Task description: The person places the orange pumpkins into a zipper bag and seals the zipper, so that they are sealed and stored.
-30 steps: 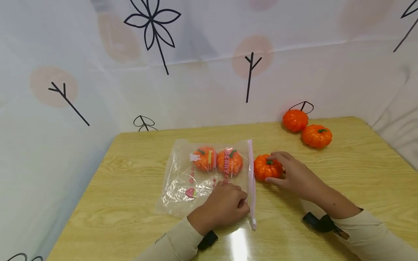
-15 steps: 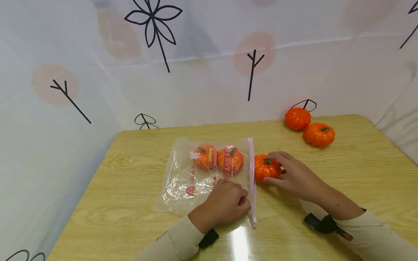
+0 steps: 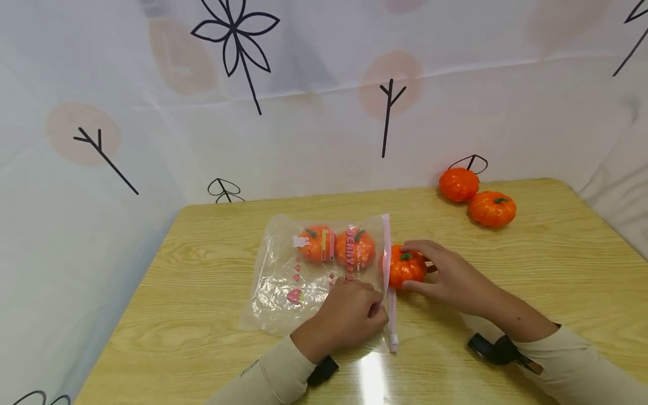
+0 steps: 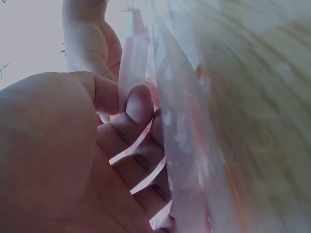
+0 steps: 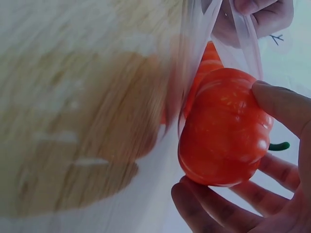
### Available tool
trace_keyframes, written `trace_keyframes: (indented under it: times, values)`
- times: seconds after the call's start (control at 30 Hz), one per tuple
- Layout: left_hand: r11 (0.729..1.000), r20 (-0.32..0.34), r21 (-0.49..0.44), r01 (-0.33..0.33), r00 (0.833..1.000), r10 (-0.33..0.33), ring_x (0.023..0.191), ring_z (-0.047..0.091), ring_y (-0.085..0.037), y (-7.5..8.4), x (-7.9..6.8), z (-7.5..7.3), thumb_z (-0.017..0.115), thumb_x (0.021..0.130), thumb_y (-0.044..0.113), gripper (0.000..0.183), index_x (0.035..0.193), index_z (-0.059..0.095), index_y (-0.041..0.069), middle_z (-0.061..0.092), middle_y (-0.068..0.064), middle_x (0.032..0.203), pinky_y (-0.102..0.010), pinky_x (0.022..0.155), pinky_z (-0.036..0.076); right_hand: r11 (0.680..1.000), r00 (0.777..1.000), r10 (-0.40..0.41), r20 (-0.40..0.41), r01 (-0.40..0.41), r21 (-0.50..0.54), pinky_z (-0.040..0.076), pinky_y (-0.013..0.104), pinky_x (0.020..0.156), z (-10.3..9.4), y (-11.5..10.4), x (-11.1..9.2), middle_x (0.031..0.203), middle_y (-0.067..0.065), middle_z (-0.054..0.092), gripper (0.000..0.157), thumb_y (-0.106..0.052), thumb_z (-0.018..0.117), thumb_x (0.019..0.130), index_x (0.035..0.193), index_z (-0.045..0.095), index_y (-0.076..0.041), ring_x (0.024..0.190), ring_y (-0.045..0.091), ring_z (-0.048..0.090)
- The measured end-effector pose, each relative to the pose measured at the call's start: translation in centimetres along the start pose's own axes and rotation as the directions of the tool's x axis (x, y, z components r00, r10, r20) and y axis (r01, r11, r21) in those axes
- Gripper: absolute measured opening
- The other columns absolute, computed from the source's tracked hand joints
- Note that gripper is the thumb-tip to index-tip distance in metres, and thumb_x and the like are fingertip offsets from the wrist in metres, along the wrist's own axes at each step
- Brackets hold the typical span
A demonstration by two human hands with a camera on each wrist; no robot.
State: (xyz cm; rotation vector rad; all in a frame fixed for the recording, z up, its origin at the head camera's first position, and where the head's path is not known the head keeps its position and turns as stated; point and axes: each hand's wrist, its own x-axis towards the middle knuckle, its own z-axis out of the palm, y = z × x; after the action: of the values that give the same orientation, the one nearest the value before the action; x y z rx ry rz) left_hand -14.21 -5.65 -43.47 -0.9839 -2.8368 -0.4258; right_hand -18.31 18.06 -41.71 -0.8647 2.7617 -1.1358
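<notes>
A clear zip bag [image 3: 283, 270] with a pink slider edge lies on the table, two orange toy pumpkins [image 3: 316, 244] inside it. My left hand [image 3: 349, 315] pinches the bag's upper layer at the mouth; in the left wrist view the thumb and index finger [image 4: 139, 104] hold the pink strip. With thumb and fingers around its sides, my right hand [image 3: 450, 278] grips a third toy pumpkin [image 3: 407, 270] at the bag's mouth. Seen from the right wrist, this pumpkin [image 5: 226, 128] sits partly between the parted bag layers, its green stem facing the palm.
Two more orange toy pumpkins [image 3: 492, 209] rest near the back right of the wooden table [image 3: 202, 292], close to the patterned cloth backdrop [image 3: 314, 140]. Light glares off the tabletop near the front edge.
My right hand has shifted left with the pumpkin, whose left side is now inside the bag's mouth. The bag's upper edge has lifted and bent around it. My left hand keeps its place.
</notes>
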Motion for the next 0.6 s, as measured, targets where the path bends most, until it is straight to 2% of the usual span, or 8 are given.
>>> trace_keyframes:
  times: [0.6]
  values:
    - [1.000, 0.006, 0.001, 0.014, 1.000, -0.014, 0.056, 0.041, -0.001, 0.23, 0.09, -0.11, 0.060, 0.083, 0.024, 0.030, 0.057, 0.043, 0.023, 0.037, 0.014, 0.055, -0.028, 0.070, 0.034, 0.999, 0.998, -0.028, 0.047, 0.026, 0.037, 0.057, 0.040, 0.086, 0.62, -0.03, -0.18, 0.140, 0.019, 0.056, 0.068, -0.027, 0.080, 0.084, 0.141, 0.050, -0.006, 0.113, 0.033, 0.065]
